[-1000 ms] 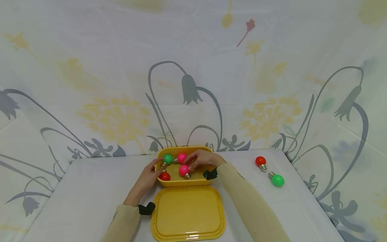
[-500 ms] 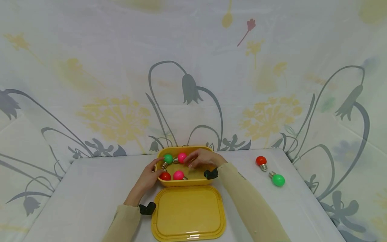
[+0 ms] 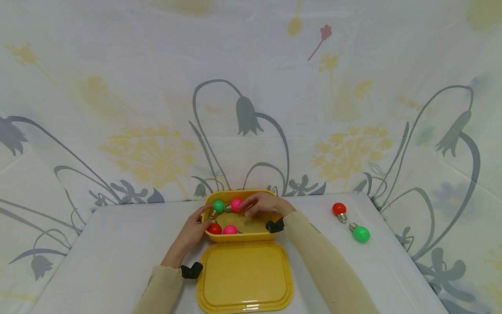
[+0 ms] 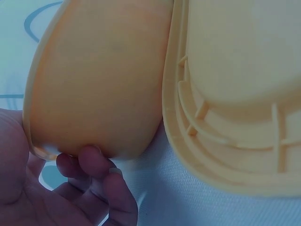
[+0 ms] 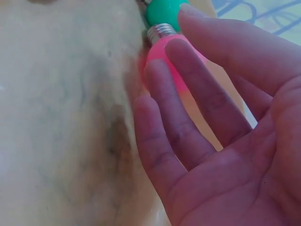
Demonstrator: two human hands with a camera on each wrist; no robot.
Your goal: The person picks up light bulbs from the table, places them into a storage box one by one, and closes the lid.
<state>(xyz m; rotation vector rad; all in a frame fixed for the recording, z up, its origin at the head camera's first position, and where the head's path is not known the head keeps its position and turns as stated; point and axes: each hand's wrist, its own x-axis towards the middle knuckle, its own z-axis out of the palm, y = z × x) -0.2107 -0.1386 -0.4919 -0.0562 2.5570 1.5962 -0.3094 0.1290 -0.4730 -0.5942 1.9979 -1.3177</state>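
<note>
A yellow plastic box [image 3: 243,238] holds several small light bulbs. My left hand [image 3: 191,229] grips its left end, fingers bent against the outer wall [image 4: 103,94]. Inside at the back lie a green bulb [image 3: 218,206] and a pink bulb [image 3: 236,204]; along the front are a red bulb [image 3: 214,229] and another pink bulb [image 3: 230,230], whose base is mostly hidden by the front wall. My right hand [image 3: 266,205] hovers over the box with relaxed, spread fingers and holds nothing. In the right wrist view its fingertips overlap the rear pink bulb [image 5: 164,54].
A yellow lid [image 3: 245,277] lies flat right in front of the box. To the right on the white table, a red bulb [image 3: 339,209] and a green bulb [image 3: 360,233] lie loose. Behind the table hangs a flower-patterned cloth [image 3: 251,56].
The front pink bulb has left my right hand's fingertips and rolled forward and left to the front wall, near the red one. My left hand has stayed in place.
</note>
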